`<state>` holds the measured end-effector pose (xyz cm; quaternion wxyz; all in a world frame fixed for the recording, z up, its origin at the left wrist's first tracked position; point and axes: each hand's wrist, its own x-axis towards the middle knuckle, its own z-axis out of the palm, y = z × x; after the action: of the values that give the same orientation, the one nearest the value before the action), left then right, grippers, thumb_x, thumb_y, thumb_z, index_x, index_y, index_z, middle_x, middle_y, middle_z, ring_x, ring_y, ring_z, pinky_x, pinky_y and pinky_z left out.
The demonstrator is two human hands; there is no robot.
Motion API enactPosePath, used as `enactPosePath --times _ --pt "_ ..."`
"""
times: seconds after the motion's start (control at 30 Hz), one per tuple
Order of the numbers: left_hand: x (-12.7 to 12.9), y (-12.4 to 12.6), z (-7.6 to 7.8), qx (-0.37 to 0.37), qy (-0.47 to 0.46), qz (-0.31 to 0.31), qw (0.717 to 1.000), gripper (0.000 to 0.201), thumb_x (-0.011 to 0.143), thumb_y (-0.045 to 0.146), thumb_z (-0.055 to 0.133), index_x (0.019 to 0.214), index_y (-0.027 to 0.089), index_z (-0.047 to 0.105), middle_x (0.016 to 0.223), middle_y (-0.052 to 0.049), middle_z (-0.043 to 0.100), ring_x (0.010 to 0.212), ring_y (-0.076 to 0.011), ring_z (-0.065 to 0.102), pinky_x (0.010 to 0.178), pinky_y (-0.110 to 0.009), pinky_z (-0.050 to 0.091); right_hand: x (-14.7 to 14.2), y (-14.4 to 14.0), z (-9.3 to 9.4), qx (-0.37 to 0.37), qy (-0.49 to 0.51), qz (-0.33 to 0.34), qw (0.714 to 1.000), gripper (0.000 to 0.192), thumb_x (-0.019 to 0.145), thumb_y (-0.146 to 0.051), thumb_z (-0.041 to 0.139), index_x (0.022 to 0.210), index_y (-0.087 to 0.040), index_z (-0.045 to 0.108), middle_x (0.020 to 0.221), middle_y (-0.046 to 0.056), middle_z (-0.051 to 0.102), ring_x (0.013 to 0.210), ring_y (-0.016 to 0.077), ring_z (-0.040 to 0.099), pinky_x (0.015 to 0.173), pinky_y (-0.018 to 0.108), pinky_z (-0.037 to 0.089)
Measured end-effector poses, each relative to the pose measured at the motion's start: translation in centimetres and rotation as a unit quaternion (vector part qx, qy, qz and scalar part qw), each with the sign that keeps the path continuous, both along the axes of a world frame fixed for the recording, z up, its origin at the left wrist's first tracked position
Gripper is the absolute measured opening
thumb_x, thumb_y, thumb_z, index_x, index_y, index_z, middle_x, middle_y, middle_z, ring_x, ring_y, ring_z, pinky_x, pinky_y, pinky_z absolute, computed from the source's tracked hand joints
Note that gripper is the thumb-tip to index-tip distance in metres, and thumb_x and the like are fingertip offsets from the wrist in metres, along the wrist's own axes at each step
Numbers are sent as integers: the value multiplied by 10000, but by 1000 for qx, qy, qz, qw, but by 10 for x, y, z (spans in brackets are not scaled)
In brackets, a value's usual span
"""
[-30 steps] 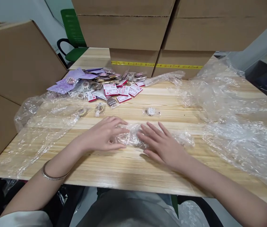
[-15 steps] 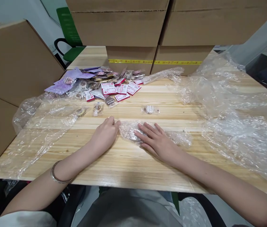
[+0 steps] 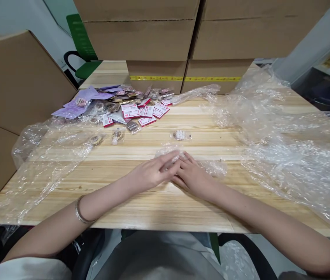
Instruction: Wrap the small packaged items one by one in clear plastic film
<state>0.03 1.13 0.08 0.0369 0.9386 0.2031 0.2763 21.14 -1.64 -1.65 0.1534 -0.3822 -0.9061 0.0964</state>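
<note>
Pressing flat, your left fingers overlap your right fingers on a crumpled clear bag at the bench's centre; neither hand grips it. Small packets lie heaped toward the upper left.

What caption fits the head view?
Both hands, left hand and right hand, press a crumpled clear plastic bag on the wooden table.

Packet pile behind left, plastic sheet right, boxes behind.
</note>
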Motion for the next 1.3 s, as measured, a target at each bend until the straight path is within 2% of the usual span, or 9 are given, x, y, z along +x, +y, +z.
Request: enactPosePath --times 0.1,0.17,0.3,0.47,0.63,0.77,0.87,1.03,1.3 --pt "1 0 -3 29 -54 96 994 471 994 162 476 1456 238 431 1473 -135 474 1225 -213 578 1015 -374 507 1 2 1 -29 50 1 998 269 987 -331 530 1212 -187 562 1194 121 650 1222 262 557 1148 589 278" --pt "2 -2 -2 58 -62 135 987 479 969 160 536 1438 220 460 1378 -151 550 1229 -255 564 1022 -434 496 1 3 1 -50 78 -7 996 233 974 -322 557 1165 -190 543 1104 104 666 1146 248 598 1145 589 281" --pt "4 -7 0 26 16 78 996 452 990 126 459 1442 144 440 1239 -152 652 1168 -234 611 974 -398 543 1 5 0 -89 115 -6 989 242 960 -305 574 1153 -199 475 1033 86 665 1021 244 640 1128 629 282" --pt "1 -12 -7 26 67 77 994 498 966 57 389 1460 109 419 1343 -173 621 1265 -232 583 1046 -395 520 12 7 16 -151 148 -60 976 386 866 -375 676 1100 -191 431 1096 130 605 979 256 633 915 493 518" --pt "3 -14 -6 43 90 60 993 436 926 118 464 1349 36 534 1350 -197 615 1304 -284 552 1087 -424 493 51 11 43 -117 -11 -157 981 814 646 -479 809 1301 -161 445 1399 212 458 1311 411 448 1033 566 417" --pt "7 -14 -6 51 94 53 993 436 954 273 543 1314 28 566 1357 -197 612 1326 -329 524 1096 -467 484 68 11 59 -232 -137 -225 937 575 748 -357 712 1250 -149 525 1240 190 595 1044 337 630 872 436 493" --pt "7 -10 -10 85 97 43 991 333 977 192 514 1275 69 595 1323 -135 652 1303 -301 551 1079 -443 503 67 8 71 -282 -145 -257 913 425 805 -342 624 1179 -165 530 958 121 677 821 276 642 690 359 460" --pt "9 -6 -12 106 96 6 990 271 972 112 491 1203 66 625 1262 -138 685 1268 -291 581 1071 -461 504 57 -3 82 -287 62 -243 924 269 793 -261 534 1043 -224 443 657 -36 544 578 165 491 549 287 359" --pt "13 -5 -7 98 101 -43 989 233 955 72 500 1125 118 652 1196 -122 701 1263 -256 590 1121 -450 463 33 -6 62 -175 282 -102 938 193 750 -160 532 927 -230 559 906 40 559 853 201 567 751 350 477"
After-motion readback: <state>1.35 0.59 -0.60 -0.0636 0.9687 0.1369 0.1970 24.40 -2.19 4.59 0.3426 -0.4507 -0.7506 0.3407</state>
